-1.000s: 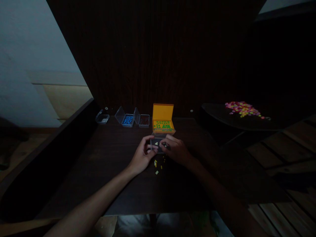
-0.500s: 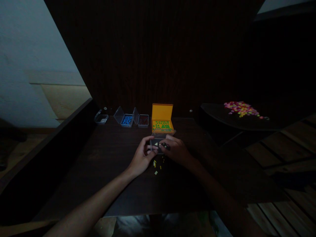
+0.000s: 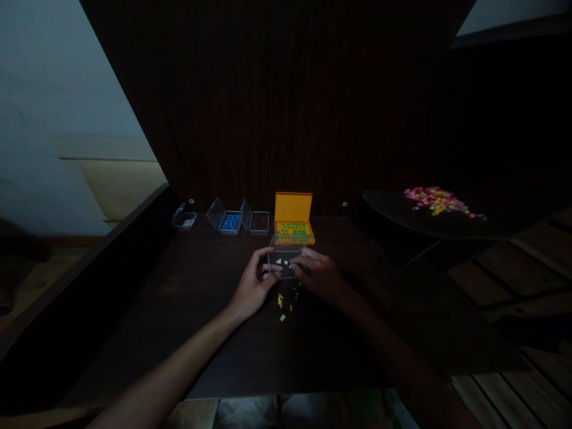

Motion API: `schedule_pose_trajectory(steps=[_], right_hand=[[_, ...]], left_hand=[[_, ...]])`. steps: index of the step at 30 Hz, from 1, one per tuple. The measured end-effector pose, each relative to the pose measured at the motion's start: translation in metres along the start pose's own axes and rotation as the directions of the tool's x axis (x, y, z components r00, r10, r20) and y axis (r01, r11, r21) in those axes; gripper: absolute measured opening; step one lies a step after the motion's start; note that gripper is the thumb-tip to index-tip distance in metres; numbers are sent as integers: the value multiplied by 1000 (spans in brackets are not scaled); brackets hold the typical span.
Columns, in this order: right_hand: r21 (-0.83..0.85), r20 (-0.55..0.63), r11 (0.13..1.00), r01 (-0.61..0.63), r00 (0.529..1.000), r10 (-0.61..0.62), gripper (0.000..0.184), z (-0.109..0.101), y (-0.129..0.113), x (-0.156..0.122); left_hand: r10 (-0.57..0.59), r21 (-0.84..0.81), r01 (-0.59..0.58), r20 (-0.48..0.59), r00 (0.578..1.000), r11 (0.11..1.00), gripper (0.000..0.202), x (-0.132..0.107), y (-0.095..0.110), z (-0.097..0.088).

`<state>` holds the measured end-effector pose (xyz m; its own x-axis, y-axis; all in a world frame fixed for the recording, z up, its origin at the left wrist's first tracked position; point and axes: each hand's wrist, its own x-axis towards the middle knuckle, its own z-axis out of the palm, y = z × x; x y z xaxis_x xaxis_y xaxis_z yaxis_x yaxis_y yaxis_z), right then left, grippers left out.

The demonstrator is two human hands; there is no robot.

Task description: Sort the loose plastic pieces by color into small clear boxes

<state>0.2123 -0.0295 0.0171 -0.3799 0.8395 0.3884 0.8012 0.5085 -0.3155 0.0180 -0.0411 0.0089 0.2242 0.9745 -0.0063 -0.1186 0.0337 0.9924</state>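
Note:
A small clear plastic box [image 3: 285, 275] with its lid raised sits between my hands. Several pale pieces [image 3: 279, 261] lie inside it. My left hand [image 3: 256, 281] grips the box by its left side, thumb along the front and fingers around the back. My right hand [image 3: 319, 273] is at the box's right side, thumb and forefinger pinched together over the inside; what they hold, if anything, is too small to name. Loose yellow pieces [image 3: 291, 308] and a pale square piece [image 3: 282, 318] lie on the dark tabletop just in front of the box.
Behind my hands stands an open yellow box [image 3: 293, 206] with green pieces. Left of it are open clear boxes with blue pieces [image 3: 230, 221] and dark red pieces [image 3: 259, 222], and another clear box [image 3: 185, 221]. Colourful beads [image 3: 435, 199] are heaped on a dark shelf [image 3: 388, 211].
My right thumb and forefinger have shifted slightly within the box. The clear box has moved a little left, and the pale pieces inside lie differently. The whole view has tilted slightly.

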Motion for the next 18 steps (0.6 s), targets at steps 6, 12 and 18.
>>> schedule_pose_trajectory(steps=[6,12,18], right_hand=[[8,44,1000,12,999,-12,25,-1,0,1],[-24,92,1000,8,996,-6,32,-2,-4,1],[-5,74,1000,5,997,-4,31,-1,-5,0]], left_hand=[[14,-11,-15,-26,1000,1000,57,2,2,-2],[18,-19,-18,-41,999,1000,56,3,7,-3],[24,-6,-25,-57,998,1000,55,4,6,-4]])
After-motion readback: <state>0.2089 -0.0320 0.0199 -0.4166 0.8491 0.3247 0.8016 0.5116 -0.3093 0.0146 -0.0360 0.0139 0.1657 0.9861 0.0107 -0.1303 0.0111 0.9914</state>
